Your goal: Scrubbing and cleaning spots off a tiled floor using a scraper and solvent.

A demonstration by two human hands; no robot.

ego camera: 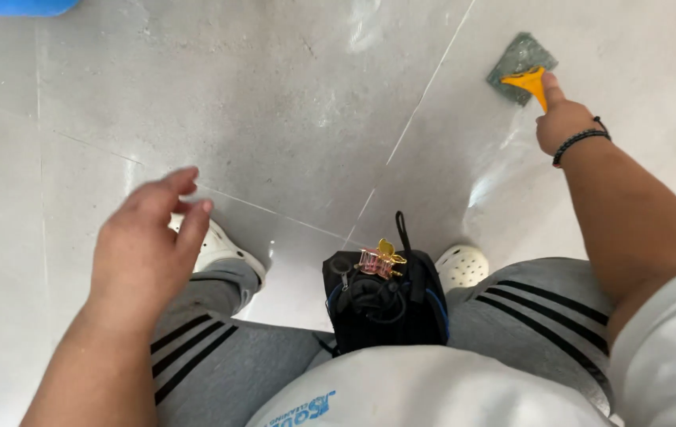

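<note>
My right hand (561, 122) reaches out to the upper right and grips the yellow handle of a scraper (529, 81), thumb along the top. The scraper's head presses on a green scouring pad (520, 60) lying on the pale tiled floor (290, 103). A black beaded bracelet circles that wrist. My left hand (146, 243) hovers free at the left above my knee, fingers loosely spread, holding nothing.
A black pouch (385, 304) with a pink and gold hair clip (377, 259) hangs at my waist. My white clogs (215, 245) stand on the tiles, grey striped trousers (535, 312) below. A blue object (21, 6) sits at the top left corner.
</note>
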